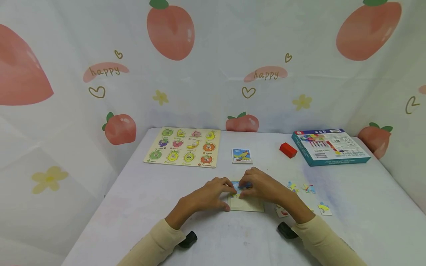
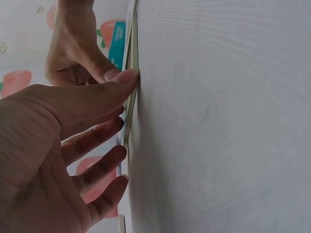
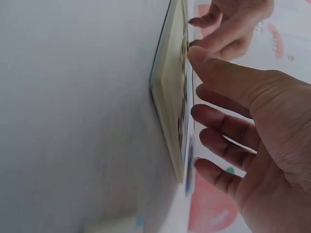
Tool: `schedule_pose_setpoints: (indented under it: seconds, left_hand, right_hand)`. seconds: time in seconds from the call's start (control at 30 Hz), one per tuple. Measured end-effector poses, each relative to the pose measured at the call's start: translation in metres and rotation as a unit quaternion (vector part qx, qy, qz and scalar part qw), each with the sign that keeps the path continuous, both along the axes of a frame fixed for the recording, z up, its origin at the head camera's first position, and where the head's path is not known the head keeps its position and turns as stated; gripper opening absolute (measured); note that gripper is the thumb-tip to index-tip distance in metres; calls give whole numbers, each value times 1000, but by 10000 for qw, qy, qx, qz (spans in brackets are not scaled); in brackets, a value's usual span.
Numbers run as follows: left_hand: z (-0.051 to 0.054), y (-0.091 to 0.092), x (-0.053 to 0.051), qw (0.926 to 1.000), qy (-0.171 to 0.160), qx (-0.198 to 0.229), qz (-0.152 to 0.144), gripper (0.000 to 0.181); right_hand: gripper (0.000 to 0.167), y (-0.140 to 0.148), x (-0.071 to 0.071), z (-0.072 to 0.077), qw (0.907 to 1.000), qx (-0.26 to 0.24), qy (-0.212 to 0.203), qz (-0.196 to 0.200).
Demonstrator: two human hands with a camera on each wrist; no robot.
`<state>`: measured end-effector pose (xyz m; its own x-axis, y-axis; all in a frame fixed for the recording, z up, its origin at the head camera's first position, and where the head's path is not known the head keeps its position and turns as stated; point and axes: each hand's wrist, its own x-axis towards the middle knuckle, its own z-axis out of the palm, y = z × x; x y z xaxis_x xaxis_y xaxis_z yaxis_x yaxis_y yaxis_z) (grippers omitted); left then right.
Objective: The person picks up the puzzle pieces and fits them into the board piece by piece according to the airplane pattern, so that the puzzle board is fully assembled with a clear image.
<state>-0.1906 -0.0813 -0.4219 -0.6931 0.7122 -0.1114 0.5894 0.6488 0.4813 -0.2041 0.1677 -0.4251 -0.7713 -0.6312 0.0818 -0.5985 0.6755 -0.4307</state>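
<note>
In the head view a small square puzzle board [image 1: 247, 205] lies in front of me, with blue-and-yellow puzzle pieces [image 1: 235, 184] in its upper part. My left hand [image 1: 209, 194] holds the board at its left side, the thumb at the edge and a fingertip over the pieces. My right hand [image 1: 263, 186] bends over the upper right, its thumb and fingertips pressing on the pieces. The right wrist view shows the right thumb [image 3: 204, 58] on the board's face, the other fingers spread. Both hands hide part of the puzzle.
Loose puzzle pieces [image 1: 308, 188] lie right of the board, some partly behind the right forearm. Farther back are a picture card with an airplane [image 1: 242, 156], a wooden fruit board [image 1: 182, 147], a red block [image 1: 288, 150] and a teal box [image 1: 331, 146].
</note>
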Motion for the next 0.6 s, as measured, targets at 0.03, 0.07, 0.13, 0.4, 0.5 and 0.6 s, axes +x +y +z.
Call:
schedule_pose_setpoints:
  seconds: [0.03, 0.07, 0.13, 0.4, 0.5, 0.6]
  left_hand:
    - [0, 0, 0, 10000, 9, -12, -15, 54]
    - [0, 1, 0, 10000, 13, -24, -27, 54]
    - [1, 1, 0, 10000, 24, -39, -32, 54]
    - [1, 2, 1, 10000, -12, -54, 63, 55]
    - [1, 2, 1, 9999, -23, -58, 99, 55]
    - [2, 2, 2, 9999, -21, -41, 93, 56]
  right_hand:
    - [27, 3, 0, 1, 10000, -28, -35, -33]
    - [28, 6, 1, 1, 9999, -44, -68, -81]
    - [30, 12, 2, 2, 9996, -72, -164, -207]
    - [35, 46, 12, 6, 9979, -57, -172, -627]
    - [36, 59, 17, 6, 9965, -29, -182, -815]
    - [37, 71, 21, 6, 9942, -3, -269, -1042]
